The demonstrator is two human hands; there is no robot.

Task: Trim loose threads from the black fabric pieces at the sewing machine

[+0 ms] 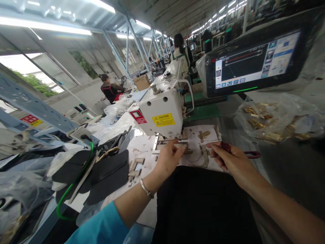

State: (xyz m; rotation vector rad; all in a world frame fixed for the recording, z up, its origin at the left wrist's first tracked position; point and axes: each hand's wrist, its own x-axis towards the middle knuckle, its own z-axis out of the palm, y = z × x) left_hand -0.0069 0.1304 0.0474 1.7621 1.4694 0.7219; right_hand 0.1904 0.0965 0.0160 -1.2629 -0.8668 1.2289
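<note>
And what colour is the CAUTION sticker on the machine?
The sticker is yellow with dark lettering, seen best in the head view.

- Near the middle of the bench (229, 126), under the machine head (159, 105): a frame (155, 145)
- Toward the left edge: flat pieces (111, 179), left of small scraps (132, 168)
- Toward the right edge: a bag of metal parts (265, 117), below the screen (243, 67)
- Behind the machine head: a box (141, 83)

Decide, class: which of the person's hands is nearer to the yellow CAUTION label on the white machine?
Left. The left hand is below the yellow label on the white machine; the right hand is farther off, toward the person's right, holding a dark red tool.
</note>
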